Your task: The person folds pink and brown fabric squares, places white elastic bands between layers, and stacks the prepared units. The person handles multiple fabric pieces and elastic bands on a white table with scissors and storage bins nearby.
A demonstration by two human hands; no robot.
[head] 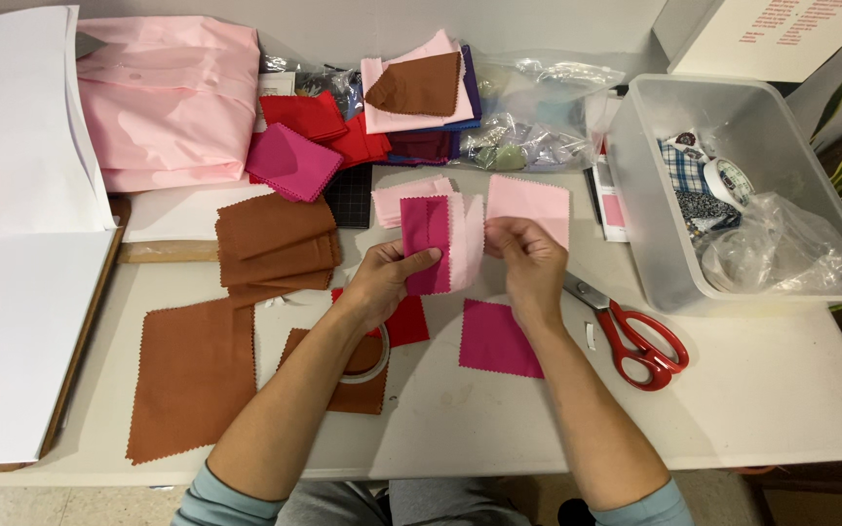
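My left hand (382, 282) pinches a folded magenta fabric square (425, 242) held above the table. A pale pink fabric piece (464, 240) lies against it, and my right hand (526, 261) grips that pink piece at its right edge. Both hands hover just in front of two pale pink squares (530, 203) lying flat. Below my right hand lies a magenta square (495, 339). A red square (407, 321) sits under my left wrist.
Brown fabric pieces (193, 375) and a folded brown stack (275, 244) lie left. Red-handled scissors (635, 341) rest right. A clear plastic bin (650, 195) holds scraps and bags. Pink cloth bundle (168, 97), red, magenta and brown swatches sit behind. White boards (21, 292) at left.
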